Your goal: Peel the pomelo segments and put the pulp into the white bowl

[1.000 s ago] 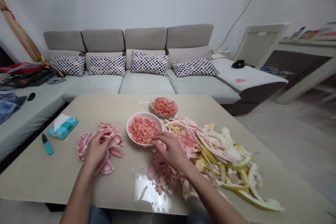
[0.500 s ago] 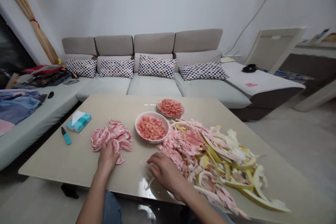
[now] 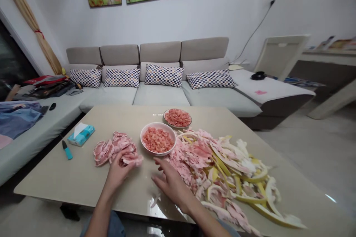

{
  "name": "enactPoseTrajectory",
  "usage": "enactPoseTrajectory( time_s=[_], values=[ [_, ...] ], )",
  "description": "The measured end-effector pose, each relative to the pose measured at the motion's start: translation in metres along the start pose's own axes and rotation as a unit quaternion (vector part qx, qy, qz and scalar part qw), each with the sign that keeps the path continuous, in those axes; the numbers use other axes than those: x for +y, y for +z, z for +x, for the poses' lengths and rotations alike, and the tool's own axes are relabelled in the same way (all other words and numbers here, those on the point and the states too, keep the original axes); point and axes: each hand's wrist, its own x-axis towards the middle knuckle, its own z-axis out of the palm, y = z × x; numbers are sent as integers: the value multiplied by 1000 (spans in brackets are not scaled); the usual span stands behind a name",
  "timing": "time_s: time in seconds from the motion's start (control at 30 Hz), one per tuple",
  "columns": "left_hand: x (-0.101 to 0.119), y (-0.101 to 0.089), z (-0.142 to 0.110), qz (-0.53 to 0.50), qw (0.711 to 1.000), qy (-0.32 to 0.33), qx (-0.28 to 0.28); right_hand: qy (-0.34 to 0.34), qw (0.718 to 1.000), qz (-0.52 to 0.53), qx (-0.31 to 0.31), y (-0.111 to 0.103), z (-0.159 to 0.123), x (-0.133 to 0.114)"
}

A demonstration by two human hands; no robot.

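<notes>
My left hand [image 3: 120,170] is closed on a pink pomelo segment [image 3: 136,160], at the near side of a pile of pomelo segments [image 3: 103,152] with whitish-pink membrane. My right hand [image 3: 171,186] hovers over the table with thumb and fingers apart, holding nothing. It is just left of a big heap of pomelo peel and pink membrane scraps [image 3: 219,168]. Beyond my hands stands a white bowl [image 3: 159,154] with peeled pink pulp in it. Behind that, a dark-rimmed plate [image 3: 191,121] carries more pulp.
On the table's left lie a blue tissue pack [image 3: 83,136] and a small knife [image 3: 67,152] with a turquoise handle. The glossy table [image 3: 66,181] ends close to my knees. A long sofa [image 3: 158,94] with checkered cushions runs along the far side.
My left hand has lifted a segment from the pile and moved right with it. My right hand has opened wider. The camera has tilted up slightly.
</notes>
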Motion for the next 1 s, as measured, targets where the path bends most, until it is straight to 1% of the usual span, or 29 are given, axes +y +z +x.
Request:
enactPoseTrajectory(
  time_s=[0.03,0.07,0.1,0.17,0.23,0.3,0.37,0.43,0.5,0.6,0.67,0.73,0.83,0.9,1.0],
  values=[
    [8,5,-2,-85,994,-6,-66,-5,1000,18,18,-2,0,-1],
    [16,9,-4,-159,979,-7,-128,-10,999,36,31,-5,0,-3],
    [24,13,-5,-212,962,-6,-169,-14,998,57,35,-7,-1,-4],
    [36,21,-4,-281,934,-5,-220,-16,994,103,15,-14,-1,-8],
    [44,31,-1,-320,915,-6,-244,-13,992,126,-1,-20,-1,-10],
    [48,44,2,-344,905,-12,-250,-7,993,115,18,-25,0,-10],
    [49,58,2,-359,900,-33,-244,1,995,86,60,-29,2,-6],
    [47,72,-1,-357,902,-64,-234,-5,994,59,87,-33,4,0],
    [43,80,-3,-338,910,-87,-225,-9,996,42,82,-36,6,6],
    [36,82,-5,-281,930,-86,-223,12,998,39,51,-39,7,10],
    [32,79,-5,-251,940,-95,-209,25,998,47,41,-40,6,10],
    [31,78,-6,-251,940,-115,-200,22,997,57,38,-41,6,9],
    [32,78,-10,-267,930,-134,-216,16,996,69,45,-40,7,8],
    [35,78,-15,-243,936,-123,-224,15,996,77,52,-39,8,9],
    [39,78,-20,-163,958,-73,-224,7,995,85,50,-38,9,9]
  ],
)
